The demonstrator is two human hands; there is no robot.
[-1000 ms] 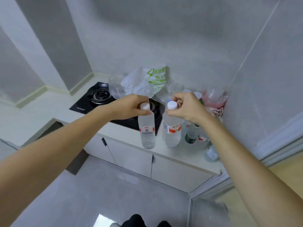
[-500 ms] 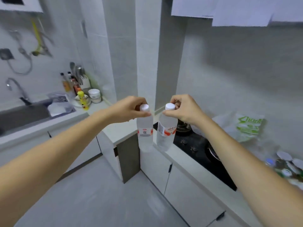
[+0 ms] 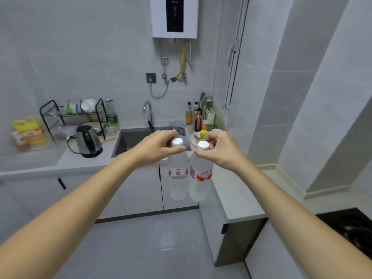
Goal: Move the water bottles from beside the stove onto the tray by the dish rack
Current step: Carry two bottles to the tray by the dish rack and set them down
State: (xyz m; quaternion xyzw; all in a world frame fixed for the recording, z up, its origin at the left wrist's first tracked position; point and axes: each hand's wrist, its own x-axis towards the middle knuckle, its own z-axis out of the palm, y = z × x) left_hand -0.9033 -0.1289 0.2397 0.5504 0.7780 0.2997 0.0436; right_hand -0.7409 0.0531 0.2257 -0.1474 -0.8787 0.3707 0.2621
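Observation:
Two clear water bottles with white caps and red-and-white labels hang side by side in mid air over the floor, in front of the sink cabinet. My left hand (image 3: 159, 147) grips the left bottle (image 3: 177, 176) by its neck. My right hand (image 3: 218, 150) pinches the neck of the right bottle (image 3: 201, 178). The black wire dish rack (image 3: 74, 115) stands on the far counter at the left, with a clear tray (image 3: 48, 146) holding snack packets beside it. The stove (image 3: 354, 228) shows at the lower right edge.
A steel kettle (image 3: 88, 141) stands on the counter between rack and sink (image 3: 132, 139). Sauce bottles (image 3: 194, 117), a knife block and stacked dishes crowd the corner behind my hands. A counter (image 3: 239, 198) runs along the right wall. Grey floor lies below.
The view has swung left from the stove to the sink and dish rack. Both hands still carry their bottles, now held out toward the sink side.

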